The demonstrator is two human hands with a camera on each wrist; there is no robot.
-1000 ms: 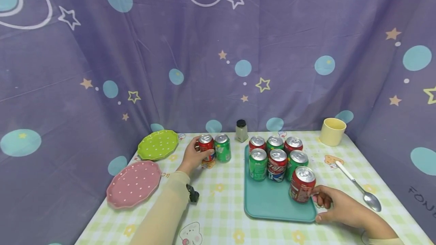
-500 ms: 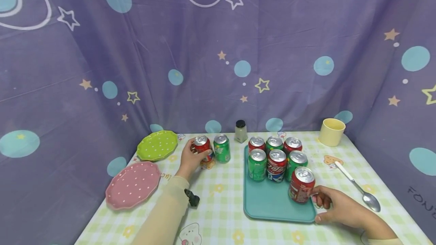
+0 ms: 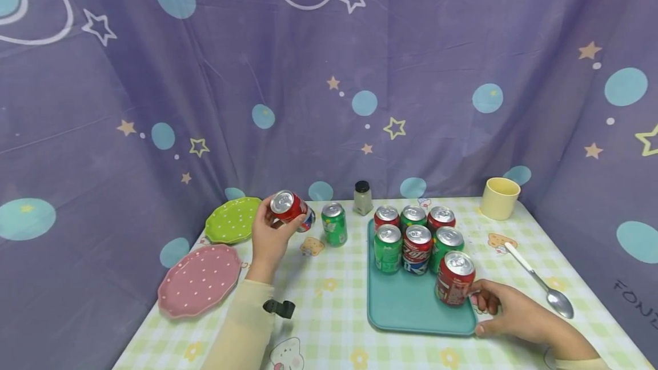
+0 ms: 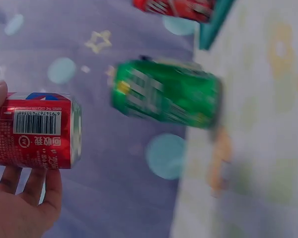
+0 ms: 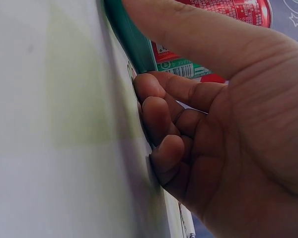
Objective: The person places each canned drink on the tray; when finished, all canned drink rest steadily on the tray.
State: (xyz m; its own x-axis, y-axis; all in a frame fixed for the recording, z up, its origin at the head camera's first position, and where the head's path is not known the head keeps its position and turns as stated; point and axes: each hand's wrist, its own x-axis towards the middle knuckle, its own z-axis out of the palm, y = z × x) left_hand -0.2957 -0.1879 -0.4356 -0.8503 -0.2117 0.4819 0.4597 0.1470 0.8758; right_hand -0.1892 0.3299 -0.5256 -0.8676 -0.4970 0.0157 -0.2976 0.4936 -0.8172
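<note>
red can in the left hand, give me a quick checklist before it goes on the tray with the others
1. Left hand grips the red aluminium can: ok.
2. Can upright: not ok, tilted.
3. Free space on the teal plastic tray: ok, front left bare.
4. Green aluminium can on the table clear of the path: cannot tell.
5. Right hand steadies the tray's edge beside the front red can: ok.
</note>
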